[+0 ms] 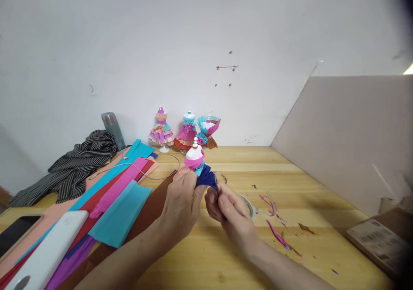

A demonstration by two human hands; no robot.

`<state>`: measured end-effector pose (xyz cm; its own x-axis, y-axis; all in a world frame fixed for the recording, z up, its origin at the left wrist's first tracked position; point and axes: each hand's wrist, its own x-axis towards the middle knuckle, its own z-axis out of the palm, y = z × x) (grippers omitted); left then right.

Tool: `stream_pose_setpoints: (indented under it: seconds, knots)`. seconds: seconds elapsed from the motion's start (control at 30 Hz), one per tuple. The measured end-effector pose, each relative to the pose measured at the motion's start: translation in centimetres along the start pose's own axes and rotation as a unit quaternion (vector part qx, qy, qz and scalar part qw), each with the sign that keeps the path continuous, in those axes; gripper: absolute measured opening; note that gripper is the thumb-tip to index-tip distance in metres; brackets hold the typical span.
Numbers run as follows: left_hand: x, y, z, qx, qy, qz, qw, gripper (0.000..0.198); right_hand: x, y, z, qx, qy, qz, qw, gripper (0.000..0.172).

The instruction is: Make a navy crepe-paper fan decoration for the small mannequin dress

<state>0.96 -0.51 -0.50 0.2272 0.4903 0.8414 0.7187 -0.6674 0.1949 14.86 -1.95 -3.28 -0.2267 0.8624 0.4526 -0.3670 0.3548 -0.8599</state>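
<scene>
Mannequin (194, 154), small and white with a pink paper wrap, sits above the worktop (290, 182) gripped in your left hand (182, 199), while your right hand (226, 208) pinches the dark-blue paper skirt (206, 178) beneath it, near 3 dressed mannequins (185, 133).

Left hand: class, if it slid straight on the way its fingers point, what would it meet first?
The left hand holds a small mannequin and points up and away. Past it, the line likely meets the three dressed mannequins by the wall, probably the middle one first, though depth is hard to judge.
</scene>
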Motion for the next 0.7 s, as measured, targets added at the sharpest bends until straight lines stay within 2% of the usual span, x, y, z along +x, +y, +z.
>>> stream_pose_setpoints:
  seconds: [0.17, 0.4, 0.7]
  knots:
    - [0.01, -0.09, -0.05, -0.021, -0.031, -0.016, 0.999, 0.03, 0.15, -0.24, -0.16, -0.002, 0.004, 0.011, 1.0, 0.041]
    - [0.08, 0.1, -0.08, -0.02, -0.05, 0.004, 0.999, 0.023, -0.04, -0.31, -0.39, -0.011, -0.002, 0.011, 1.0, 0.041]
    - [0.07, 0.01, 0.09, -0.014, -0.035, 0.04, 0.999, 0.024, -0.03, -0.56, -0.4, -0.022, -0.005, 0.005, 1.0, 0.044]
